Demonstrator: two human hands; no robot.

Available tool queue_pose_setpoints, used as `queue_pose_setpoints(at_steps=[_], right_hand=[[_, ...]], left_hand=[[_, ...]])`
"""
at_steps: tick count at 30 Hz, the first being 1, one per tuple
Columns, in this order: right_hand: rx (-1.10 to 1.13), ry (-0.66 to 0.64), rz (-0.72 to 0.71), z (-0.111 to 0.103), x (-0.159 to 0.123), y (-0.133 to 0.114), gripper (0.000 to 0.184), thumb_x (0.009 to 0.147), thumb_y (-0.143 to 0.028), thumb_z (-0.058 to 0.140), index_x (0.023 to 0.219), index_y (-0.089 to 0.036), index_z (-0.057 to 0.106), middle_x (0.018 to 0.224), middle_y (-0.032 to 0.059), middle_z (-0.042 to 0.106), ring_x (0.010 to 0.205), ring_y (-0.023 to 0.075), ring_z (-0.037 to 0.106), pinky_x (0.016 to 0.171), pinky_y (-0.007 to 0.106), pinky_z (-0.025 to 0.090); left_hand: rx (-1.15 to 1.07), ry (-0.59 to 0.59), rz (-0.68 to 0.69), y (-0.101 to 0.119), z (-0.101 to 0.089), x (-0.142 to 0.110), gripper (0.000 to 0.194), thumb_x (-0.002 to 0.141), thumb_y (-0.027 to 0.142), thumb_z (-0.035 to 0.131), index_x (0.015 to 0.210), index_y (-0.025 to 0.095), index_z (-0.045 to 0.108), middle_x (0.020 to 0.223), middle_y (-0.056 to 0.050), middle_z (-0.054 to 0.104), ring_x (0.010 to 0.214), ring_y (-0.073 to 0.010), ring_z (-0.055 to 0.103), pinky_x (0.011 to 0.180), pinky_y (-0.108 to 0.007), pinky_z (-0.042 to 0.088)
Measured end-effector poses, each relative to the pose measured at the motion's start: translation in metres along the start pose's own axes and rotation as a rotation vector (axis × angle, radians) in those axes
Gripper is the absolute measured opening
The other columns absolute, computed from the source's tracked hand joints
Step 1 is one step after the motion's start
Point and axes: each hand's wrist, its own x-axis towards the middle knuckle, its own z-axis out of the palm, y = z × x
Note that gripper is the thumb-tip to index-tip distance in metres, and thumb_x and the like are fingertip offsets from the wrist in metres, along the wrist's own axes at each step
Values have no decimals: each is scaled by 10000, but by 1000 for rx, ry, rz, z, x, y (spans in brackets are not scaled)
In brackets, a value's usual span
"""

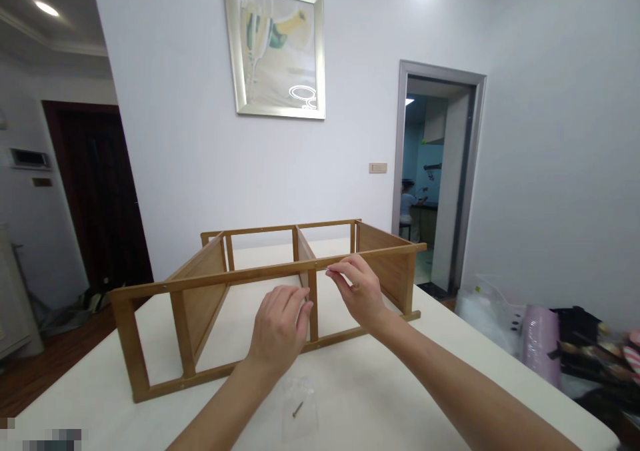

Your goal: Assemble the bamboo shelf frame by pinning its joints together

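Observation:
A wooden shelf frame (260, 274) lies on its side on a white table (380, 397), its slatless panels standing upright between the rails. My right hand (357, 291) is at the top rail, right of the middle crosspiece (313, 304). Its thumb and forefinger pinch together, with a tiny pale spot at the tips too small to name. Left of that same crosspiece, my left hand (280, 324) has its fingers curled toward the thumb; what they hold, if anything, is hidden. Nearer to me, a screw (298, 409) lies on a small clear plastic bag (303, 427).
A pink roll (540, 344) and clear plastic wrapping (483, 314) lie beside the table's right edge, among cluttered items. A white wall with a framed picture (280, 47) rises behind. Through the doorway at right, a person (409, 204) sits in another room.

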Motion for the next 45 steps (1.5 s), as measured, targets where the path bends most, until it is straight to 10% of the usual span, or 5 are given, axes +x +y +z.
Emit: queue_pose_setpoints(at_steps=[8,24,45], right_hand=[[-153,-30,-95,11,13,3,131,908,-220,581,843,-231,694,756,28,572,741,158,514,683,309,412],[-387,-253,-388,-1,29,2,178,955,-193,497,879,-211,657,758,34,606,747,163,476,719,341,334],[-462,-227,-281,-11,18,9,164,950,-268,521,889,-195,654,827,45,631,759,161,509,718,316,364]], left_hand=[[166,-9,-96,0,-1,61,256,897,331,528,1083,173,605,1004,-112,665,994,-273,570,925,-434,378],[150,70,-104,0,14,53,235,930,343,461,982,177,619,883,-94,634,897,-261,542,879,-419,335],[223,143,-26,-4,16,51,276,920,389,461,956,175,632,840,-95,649,833,-276,548,820,-416,327]])
